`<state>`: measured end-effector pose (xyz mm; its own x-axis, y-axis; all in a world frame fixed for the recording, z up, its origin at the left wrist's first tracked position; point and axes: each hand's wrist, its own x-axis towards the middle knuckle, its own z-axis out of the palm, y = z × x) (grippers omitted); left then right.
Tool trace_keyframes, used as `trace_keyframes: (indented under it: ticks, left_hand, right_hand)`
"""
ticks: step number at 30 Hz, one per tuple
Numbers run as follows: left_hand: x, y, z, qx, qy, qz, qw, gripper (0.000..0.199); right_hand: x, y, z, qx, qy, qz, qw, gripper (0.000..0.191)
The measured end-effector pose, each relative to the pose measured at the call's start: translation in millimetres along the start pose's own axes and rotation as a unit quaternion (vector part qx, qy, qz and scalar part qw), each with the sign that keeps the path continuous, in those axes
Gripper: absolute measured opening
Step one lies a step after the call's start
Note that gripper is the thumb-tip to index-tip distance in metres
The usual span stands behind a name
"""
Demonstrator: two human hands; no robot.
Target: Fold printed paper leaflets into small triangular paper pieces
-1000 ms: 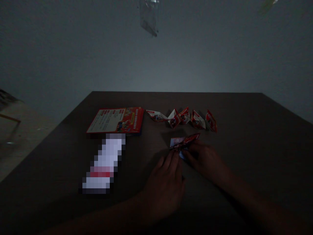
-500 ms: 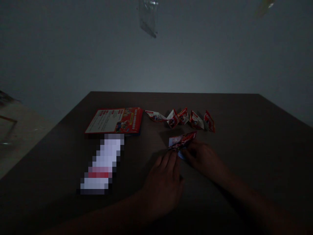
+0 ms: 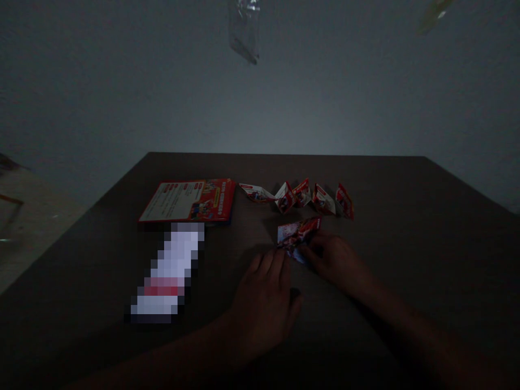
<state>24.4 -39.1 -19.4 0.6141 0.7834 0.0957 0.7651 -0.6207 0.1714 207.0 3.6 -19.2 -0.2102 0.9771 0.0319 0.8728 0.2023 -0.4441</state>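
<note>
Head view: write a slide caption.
Left hand and right hand at a creased printed paper on a dark table, folded red-and-white papers lined up beyond it.

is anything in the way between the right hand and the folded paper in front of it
Nothing visible: the right hand is at the right side of the folded paper. The left hand is at its near edge; other folded papers lie beyond it.

A dim indoor room of unclear kind, with a dark table [image 3: 406, 216] before a plain wall [image 3: 345, 97].
</note>
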Motion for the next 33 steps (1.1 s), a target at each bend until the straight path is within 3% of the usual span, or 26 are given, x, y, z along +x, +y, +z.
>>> trace_keyframes:
  ticks: [33]
  left_hand:
    - [3.8, -2.4, -5.8, 0.002, -0.001, -0.004, 1.000, 0.047]
  right_hand:
    - [-0.1, -4.1, -2.6, -0.042, -0.005, 0.027, 0.999, 0.029]
